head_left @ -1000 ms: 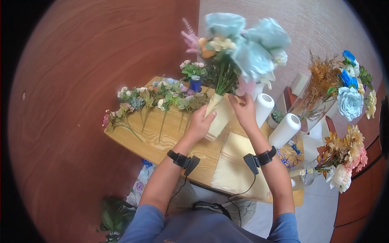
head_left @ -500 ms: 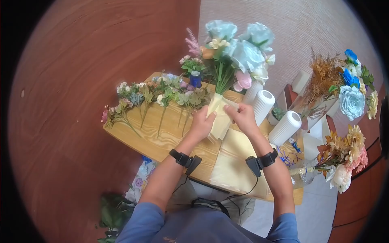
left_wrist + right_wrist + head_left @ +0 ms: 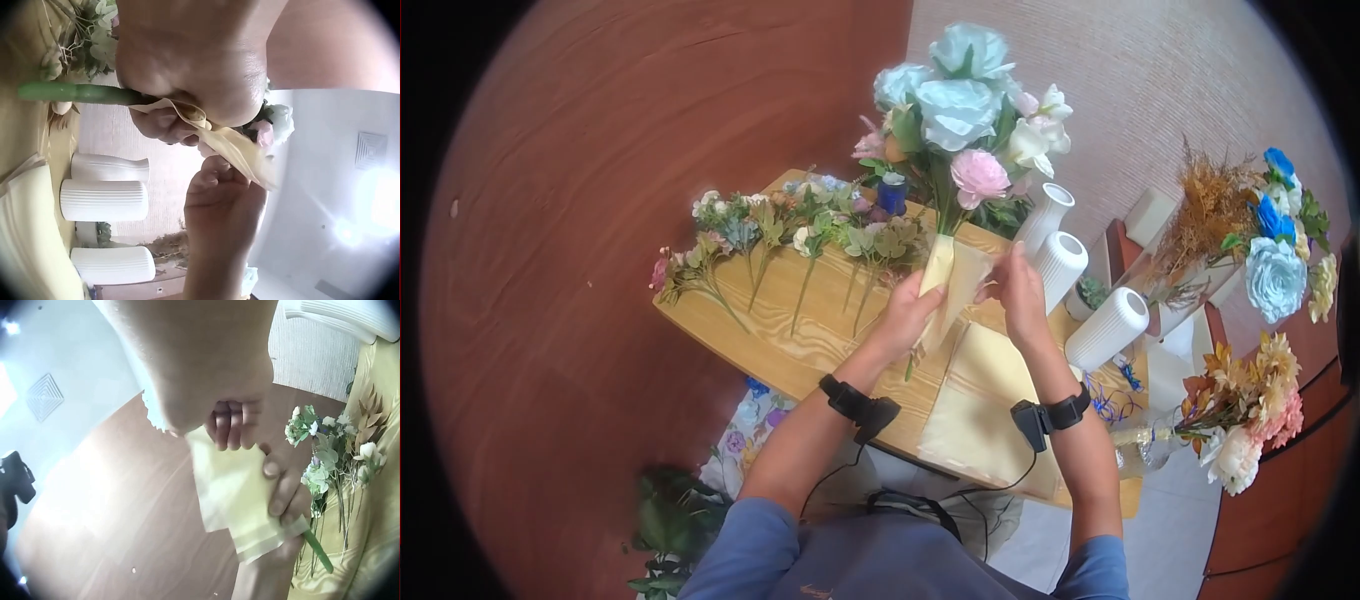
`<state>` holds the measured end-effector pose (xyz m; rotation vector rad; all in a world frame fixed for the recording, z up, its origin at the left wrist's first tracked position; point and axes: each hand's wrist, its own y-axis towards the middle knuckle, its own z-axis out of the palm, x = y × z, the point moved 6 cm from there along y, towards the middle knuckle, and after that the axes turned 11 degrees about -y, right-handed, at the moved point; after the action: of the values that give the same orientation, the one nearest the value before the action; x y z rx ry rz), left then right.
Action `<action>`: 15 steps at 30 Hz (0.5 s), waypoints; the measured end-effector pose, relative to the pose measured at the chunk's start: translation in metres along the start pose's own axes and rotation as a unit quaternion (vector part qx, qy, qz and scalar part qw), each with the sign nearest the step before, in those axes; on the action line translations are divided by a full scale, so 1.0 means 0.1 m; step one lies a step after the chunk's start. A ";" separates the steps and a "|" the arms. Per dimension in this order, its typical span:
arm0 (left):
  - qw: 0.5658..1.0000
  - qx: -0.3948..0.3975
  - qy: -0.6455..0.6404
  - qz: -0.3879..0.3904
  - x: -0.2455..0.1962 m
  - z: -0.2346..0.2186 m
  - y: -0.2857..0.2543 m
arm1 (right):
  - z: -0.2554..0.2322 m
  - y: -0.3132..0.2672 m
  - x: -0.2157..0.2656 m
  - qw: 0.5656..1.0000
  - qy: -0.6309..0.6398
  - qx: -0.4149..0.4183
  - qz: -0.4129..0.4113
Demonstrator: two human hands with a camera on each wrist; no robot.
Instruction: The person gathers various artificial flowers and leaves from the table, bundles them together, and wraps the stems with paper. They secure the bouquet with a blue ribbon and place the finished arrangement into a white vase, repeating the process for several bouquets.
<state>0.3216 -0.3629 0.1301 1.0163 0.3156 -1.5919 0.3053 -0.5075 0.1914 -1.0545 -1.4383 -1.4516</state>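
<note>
The left hand [image 3: 908,318] grips a bouquet's stems wrapped in cream paper [image 3: 940,272]; a green stem end [image 3: 75,94] pokes out below the fist. Large pale-blue roses [image 3: 958,112], a pink bloom [image 3: 978,178] and white flowers stand above the wrap. At the paper's right side is the right hand [image 3: 1024,300], upright with loosely bent fingers. In the right wrist view, the fingers of this right hand [image 3: 234,422] overlap the top of the paper [image 3: 231,481]; its thumb is hidden there. Folded cream sheets [image 3: 985,400] lie on the wooden table [image 3: 800,315].
Loose flower stems [image 3: 810,240] lie along the table's far left side, near a blue pot [image 3: 891,195]. White ribbed vases [image 3: 1060,262], a small potted plant [image 3: 1090,292] and blue ribbon [image 3: 1112,400] are at the right. More flowers [image 3: 1240,400] stand beyond.
The bouquet has turned in the left hand, bringing the pink bloom to the front. The right hand held the paper half a second ago and has since shifted right, with its fingers pointing up.
</note>
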 end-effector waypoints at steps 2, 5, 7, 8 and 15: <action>0.995 0.043 -0.068 -0.059 -0.08 0.06 -0.09 | 0.05 0.03 -0.09 0.999 -0.038 0.007 0.023; 0.973 0.101 -0.162 -0.133 -0.03 0.15 -0.17 | 0.26 0.06 -0.22 0.992 -0.046 0.120 -0.010; 0.964 0.112 -0.191 -0.144 0.00 0.15 -0.16 | 0.36 0.11 -0.18 0.990 -0.011 0.141 0.007; 0.951 0.134 -0.222 -0.172 0.03 0.15 -0.16 | 0.41 0.13 -0.17 0.986 0.027 0.163 0.026; 0.926 0.202 -0.223 -0.228 0.08 0.13 -0.11 | 0.42 0.19 -0.12 0.993 -0.001 0.115 0.001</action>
<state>0.3059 -0.3742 0.1281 0.8817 -0.1108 -2.3243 0.3281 -0.4660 0.1865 -0.9133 -1.5619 -1.2488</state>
